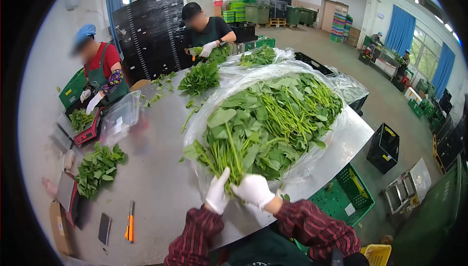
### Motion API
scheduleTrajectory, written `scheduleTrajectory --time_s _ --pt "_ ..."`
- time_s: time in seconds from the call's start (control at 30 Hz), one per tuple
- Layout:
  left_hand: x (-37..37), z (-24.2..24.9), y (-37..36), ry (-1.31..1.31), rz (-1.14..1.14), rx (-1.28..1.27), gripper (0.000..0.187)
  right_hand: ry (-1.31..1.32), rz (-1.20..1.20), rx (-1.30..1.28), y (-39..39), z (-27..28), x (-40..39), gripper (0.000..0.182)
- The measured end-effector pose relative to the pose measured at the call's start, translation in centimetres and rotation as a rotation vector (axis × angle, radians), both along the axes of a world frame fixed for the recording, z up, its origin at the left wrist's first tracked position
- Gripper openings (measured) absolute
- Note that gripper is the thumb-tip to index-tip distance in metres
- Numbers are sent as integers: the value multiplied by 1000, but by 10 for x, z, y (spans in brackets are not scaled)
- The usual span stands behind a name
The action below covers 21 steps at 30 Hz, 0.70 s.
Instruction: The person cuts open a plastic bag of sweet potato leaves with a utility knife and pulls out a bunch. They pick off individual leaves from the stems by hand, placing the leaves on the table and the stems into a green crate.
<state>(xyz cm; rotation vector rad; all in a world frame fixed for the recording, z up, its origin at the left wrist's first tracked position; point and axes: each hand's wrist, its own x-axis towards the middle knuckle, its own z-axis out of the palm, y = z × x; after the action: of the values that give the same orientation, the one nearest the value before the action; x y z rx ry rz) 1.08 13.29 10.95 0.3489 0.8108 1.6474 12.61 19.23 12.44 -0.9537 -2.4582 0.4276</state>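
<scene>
In white gloves, my left hand and my right hand are at the near edge of a big heap of leafy greens. Between them is a bunch of leafy greens, its stems gathered low and its leaves pointing away from me. My left hand closes on the bunch from the left, thumb up along the stems. The fingers of my right hand curl around the stem ends from the right. Behind lies the heap of greens in a clear plastic liner. Palms and stem ends are partly hidden.
On the metal table lie an orange knife, a phone and greens near a red scale. Two co-workers handle greens across the table. A green crate and black crate stand at right.
</scene>
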Motion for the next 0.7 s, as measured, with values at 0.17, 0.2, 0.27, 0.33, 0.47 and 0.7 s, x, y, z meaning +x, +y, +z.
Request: scheduleTrajectory --time_s 0.17,0.2,0.27,0.33,0.47,0.7 --pt "39 -10 -86 206 227 34 34 254 178 -4 -72 -5 35 29" --pt "47 -11 -96 252 318 9 34 332 216 7 -76 -12 40 30" --pt "44 -27 -103 335 328 -92 32 201 283 -342 -72 -35 46 39" --pt "29 -55 -105 659 259 -297 34 -197 147 -509 -59 -83 45 45" --pt "-19 -86 -122 997 162 -782 55 -177 32 -290 -58 -107 72 48" --pt "-7 -56 -137 1660 123 -1105 51 309 -14 -179 -51 -93 91 25"
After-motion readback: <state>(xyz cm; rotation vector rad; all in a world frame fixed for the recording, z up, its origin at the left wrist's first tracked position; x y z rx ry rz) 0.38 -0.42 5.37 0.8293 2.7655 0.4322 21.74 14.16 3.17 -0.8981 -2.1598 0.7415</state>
